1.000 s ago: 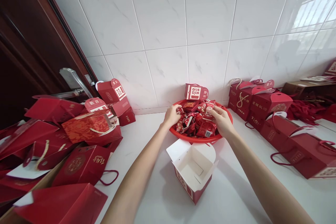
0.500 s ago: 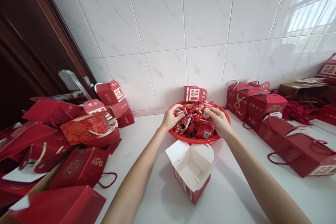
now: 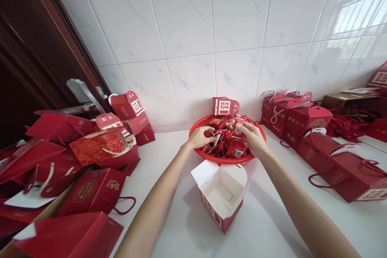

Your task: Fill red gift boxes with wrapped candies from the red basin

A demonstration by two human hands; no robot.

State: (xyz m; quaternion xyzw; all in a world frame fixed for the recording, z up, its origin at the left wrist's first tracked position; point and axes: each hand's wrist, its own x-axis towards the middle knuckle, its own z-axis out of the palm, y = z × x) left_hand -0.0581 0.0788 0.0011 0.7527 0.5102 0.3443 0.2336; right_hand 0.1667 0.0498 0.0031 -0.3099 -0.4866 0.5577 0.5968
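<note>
A red plastic basket (image 3: 202, 156) stands against the wall, heaped with red-wrapped candies (image 3: 236, 149). Over its left side my left hand (image 3: 200, 137) reaches in among them, finger and thumb curved and apart; no candy shows clearly between them. On the right, my right hand (image 3: 253, 139) pinches a red candy packet (image 3: 238, 124) between thumb and fingers, just above the heap. In front of the basket an open gift box (image 3: 223, 197), white inside and red outside, sits upright with its flaps spread. I see nothing in it.
Several red gift boxes (image 3: 90, 193) are piled at the left, near a door handle (image 3: 83, 92). More boxes (image 3: 338, 165) stand in a row at the right, with red ribbon (image 3: 346, 127) behind. One small box (image 3: 225, 107) rests at the basket's back edge.
My left hand has moved down into the candies, and the red candy it held no longer shows in its fingers. The right hand stays nearly in place with its packet.
</note>
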